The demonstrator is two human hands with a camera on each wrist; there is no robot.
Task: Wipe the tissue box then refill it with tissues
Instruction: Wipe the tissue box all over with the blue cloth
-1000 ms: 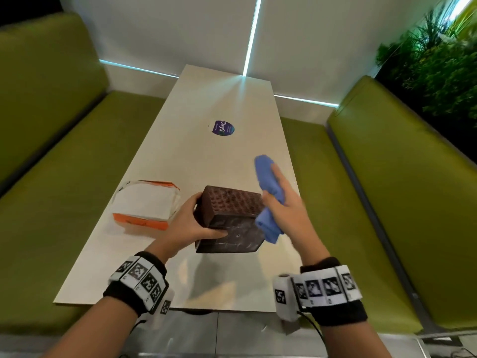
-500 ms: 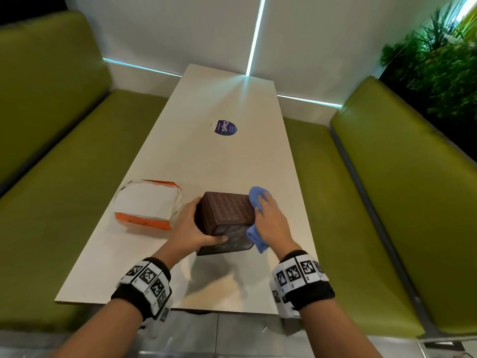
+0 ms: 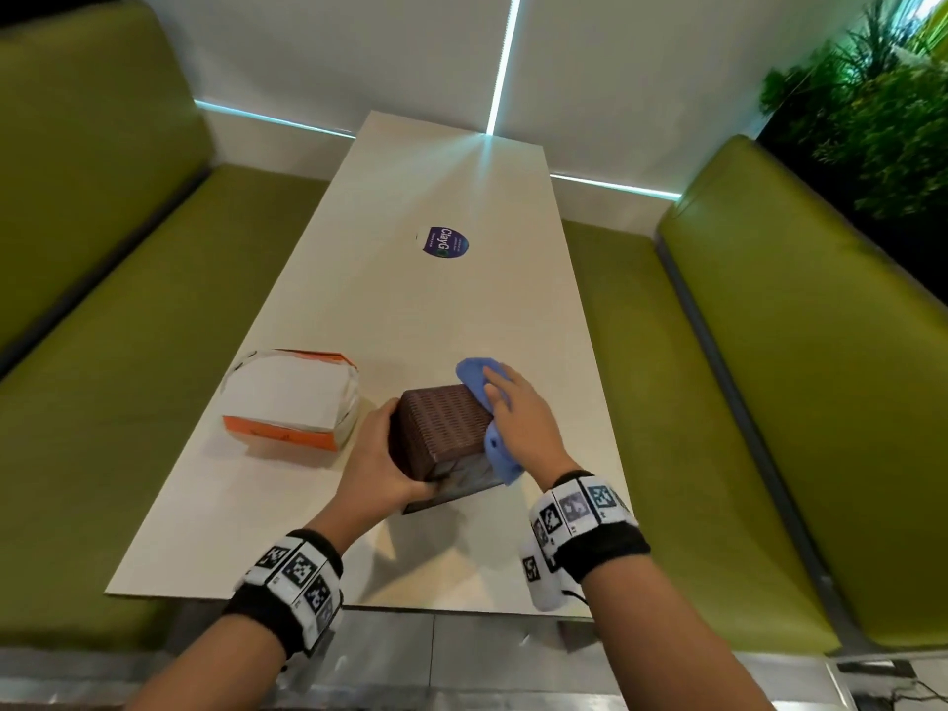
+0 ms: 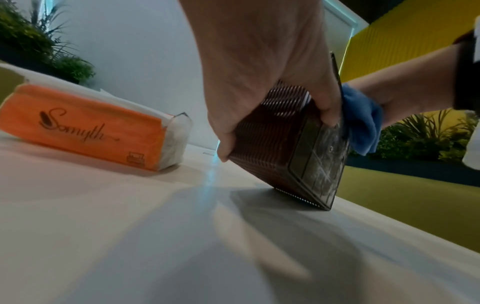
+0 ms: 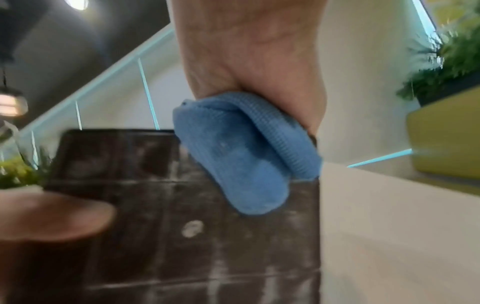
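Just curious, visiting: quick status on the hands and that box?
Left hand grips tissue box, tilted on table. Right hand presses blue cloth on it. Tissue pack apart.

"somyth" on orange tissue pack (image 4: 85, 127); "clayg" on table sticker (image 3: 442, 242)

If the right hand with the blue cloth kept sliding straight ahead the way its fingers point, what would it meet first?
Probably nothing soon: the right hand points along the tissue box side toward the far wall, over bare table. The ClayG sticker looks left of that line; depth unclear.
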